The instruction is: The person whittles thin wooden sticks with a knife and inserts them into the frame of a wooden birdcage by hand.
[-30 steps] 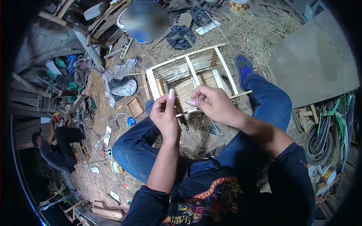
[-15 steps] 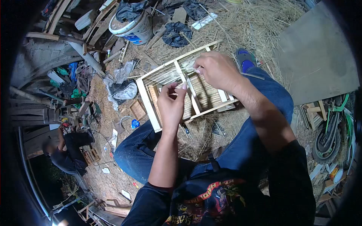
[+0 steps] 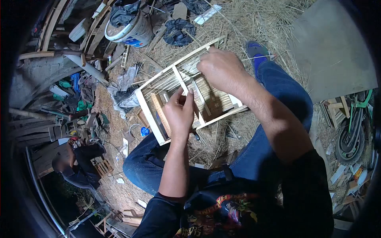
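A wooden frame [image 3: 142,103] with crossbars and rows of thin slats lies tilted between my legs. My left hand [image 3: 178,113] is closed over the near-left part of the frame, thumb and index finger together beside a crossbar [image 3: 180,79]; what they pinch is hidden. Toward the far right of the frame, my right hand [image 3: 222,65] is closed, its fingertips turned down and mostly out of sight. A thin pale strip [image 3: 264,56] sticks out to the right from behind this hand. Under the frame's near edge shows a dark tool handle [image 3: 196,136].
Straw [image 3: 254,23] and shavings cover the ground. A white bucket [image 3: 139,31] and black plastic [image 3: 178,32] lie beyond the frame. A large flat board [image 3: 333,51] is at right, above a wheel [image 3: 350,141]. Another person [image 3: 79,162] sits at far left among scrap wood.
My right hand has moved slightly left and away from me along the frame, while my left hand stays near its crossbar. The view has shifted a little.
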Demonstrator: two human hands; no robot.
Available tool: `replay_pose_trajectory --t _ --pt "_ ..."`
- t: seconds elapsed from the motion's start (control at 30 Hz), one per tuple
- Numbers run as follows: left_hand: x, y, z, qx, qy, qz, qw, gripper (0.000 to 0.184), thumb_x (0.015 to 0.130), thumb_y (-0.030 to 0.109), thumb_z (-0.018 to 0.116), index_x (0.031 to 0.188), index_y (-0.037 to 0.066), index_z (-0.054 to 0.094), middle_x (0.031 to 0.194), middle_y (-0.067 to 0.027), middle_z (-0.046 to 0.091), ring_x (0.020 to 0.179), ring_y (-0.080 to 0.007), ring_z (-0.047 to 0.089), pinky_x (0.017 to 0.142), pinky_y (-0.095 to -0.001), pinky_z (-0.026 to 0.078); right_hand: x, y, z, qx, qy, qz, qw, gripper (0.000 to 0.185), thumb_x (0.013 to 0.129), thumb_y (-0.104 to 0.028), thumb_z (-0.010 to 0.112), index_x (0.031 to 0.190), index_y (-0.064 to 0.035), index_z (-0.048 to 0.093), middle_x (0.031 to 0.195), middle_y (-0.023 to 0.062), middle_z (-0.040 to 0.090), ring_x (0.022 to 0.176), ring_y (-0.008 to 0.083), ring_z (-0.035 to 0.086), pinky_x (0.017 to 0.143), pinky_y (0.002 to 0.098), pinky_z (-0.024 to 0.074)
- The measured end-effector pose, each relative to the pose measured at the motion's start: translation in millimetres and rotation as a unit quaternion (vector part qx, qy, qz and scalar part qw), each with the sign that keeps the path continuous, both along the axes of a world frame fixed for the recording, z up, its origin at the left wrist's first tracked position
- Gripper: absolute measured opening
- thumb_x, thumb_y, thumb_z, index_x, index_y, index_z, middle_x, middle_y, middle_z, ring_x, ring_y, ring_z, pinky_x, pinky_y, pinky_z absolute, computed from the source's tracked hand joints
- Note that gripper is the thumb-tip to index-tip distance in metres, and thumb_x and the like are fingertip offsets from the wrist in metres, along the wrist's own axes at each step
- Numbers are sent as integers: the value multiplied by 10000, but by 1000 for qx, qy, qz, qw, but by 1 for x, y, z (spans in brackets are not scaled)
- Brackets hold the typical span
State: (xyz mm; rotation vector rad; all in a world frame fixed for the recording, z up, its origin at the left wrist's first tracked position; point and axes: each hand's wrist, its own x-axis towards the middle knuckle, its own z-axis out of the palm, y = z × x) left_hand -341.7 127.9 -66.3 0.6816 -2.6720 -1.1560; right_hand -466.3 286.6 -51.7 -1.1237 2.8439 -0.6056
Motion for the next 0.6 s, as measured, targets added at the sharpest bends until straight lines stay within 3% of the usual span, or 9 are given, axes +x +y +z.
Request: replay_pose_trajectory --t 0.2,0.27,0.6 --pt "-1 -1 -5 1 11 6 1000 394 955 222 785 1160 -109 732 729 -62 701 653 -71 582 580 -267 478 -1 8 4 -5 -12 -10 1000 106 803 -27 678 858 -45 767 922 94 733 1006 288 703 820 430 625" --pt "-1 -1 -5 -27 32 -9 999 414 981 239 747 1214 -101 710 640 -91 688 565 -92 600 531 -283 475 0 9 7 0 -30 -12 999 103 806 -18 678 857 -42 764 921 97 734 997 288 708 813 439 628" --pt "-1 -2 -8 -35 43 -16 998 385 981 239 747 1200 -78 728 634 -83 685 555 -85 594 523 -279 467 -2 7 1 10 -32 -11 999 95 821 1 686 860 -42 762 923 106 734 981 290 719 799 440 633"
